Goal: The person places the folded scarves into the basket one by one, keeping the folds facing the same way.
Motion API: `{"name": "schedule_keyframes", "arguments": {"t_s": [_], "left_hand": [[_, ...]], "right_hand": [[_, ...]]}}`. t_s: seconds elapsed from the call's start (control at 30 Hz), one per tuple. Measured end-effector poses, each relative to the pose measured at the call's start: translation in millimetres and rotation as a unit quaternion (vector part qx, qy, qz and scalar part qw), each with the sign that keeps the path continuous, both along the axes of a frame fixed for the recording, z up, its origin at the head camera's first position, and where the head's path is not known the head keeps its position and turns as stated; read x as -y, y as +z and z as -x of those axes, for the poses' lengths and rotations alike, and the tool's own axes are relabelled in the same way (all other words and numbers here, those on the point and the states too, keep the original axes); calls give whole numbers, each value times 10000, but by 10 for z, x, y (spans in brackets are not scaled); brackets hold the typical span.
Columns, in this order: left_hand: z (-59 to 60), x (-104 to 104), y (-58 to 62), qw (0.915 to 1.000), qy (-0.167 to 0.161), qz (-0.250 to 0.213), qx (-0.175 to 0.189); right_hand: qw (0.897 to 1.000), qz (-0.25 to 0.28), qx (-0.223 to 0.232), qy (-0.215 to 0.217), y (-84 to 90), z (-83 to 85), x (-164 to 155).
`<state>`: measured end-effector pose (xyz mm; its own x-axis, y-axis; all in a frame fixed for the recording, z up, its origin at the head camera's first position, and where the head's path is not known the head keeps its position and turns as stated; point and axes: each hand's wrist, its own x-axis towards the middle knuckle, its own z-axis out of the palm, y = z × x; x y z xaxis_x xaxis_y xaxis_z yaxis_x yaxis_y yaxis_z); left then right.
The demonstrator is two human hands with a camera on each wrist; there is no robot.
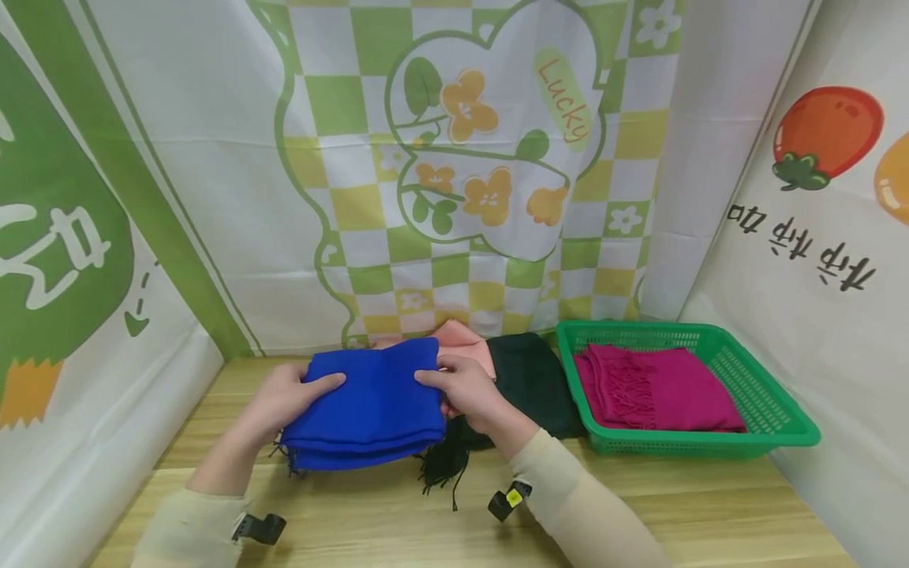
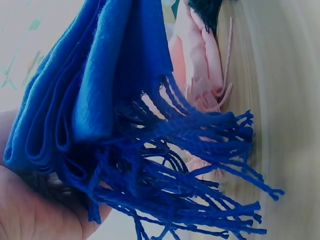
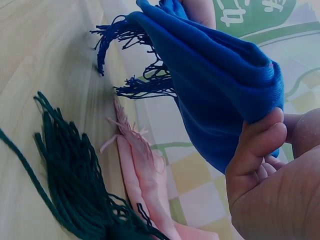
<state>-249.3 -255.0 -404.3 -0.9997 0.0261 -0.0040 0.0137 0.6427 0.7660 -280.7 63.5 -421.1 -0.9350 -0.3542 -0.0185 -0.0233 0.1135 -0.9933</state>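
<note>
Head view: both hands (image 1: 376,398) grip the folded, soft blue scarf (image 1: 369,406); fringed edge dangling.

The person is wearing cream long sleeves, and 2 small black clip-on cameras are sitting at the wrists, 1 carrying a yellow sticker.

I see a pale wooden surface (image 1: 682,505) running across the bottom of the frame, its planks lying left to right. Behind it, filling the upper middle, hangs a white cloth backdrop (image 1: 469,158) with green and yellow checks, orange flowers and the word "Lucky". At the left a white and green banner (image 1: 64,260) slants down; at the right a white one (image 1: 817,237) shows an orange fruit and dark characters. The light is even and soft.
</note>
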Motion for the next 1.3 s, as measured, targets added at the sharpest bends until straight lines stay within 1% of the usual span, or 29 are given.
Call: {"name": "schedule_keyframes", "arguments": {"t_s": [0.13, 0.27, 0.4, 0.57, 0.8, 1.07, 1.3], "left_hand": [[-5, -64, 5, 9999, -33, -148, 6], [-2, -117, -4, 9997, -48, -254, 3], [3, -165, -18, 9991, -64, -403, 83], [5, -219, -2, 9982, -129, -576, 134], [11, -319, 25, 9976, -151, -638, 222], [27, -443, 57, 9962, -227, -798, 268], [57, -557, 88, 9956, -288, -883, 106]], "right_hand": [[9999, -71, -94, -70, 49, -5, -74], [9997, -132, -210, -49, 85, -8, -143], [9993, -236, -291, -34, 111, -12, -204], [9990, -385, -232, -79, 145, -19, -278], [9982, -548, -170, -177, 198, -35, -401], [9993, -337, -45, -158, 254, -60, -535], [9992, -339, -44, -205, 327, -85, -660]]}}
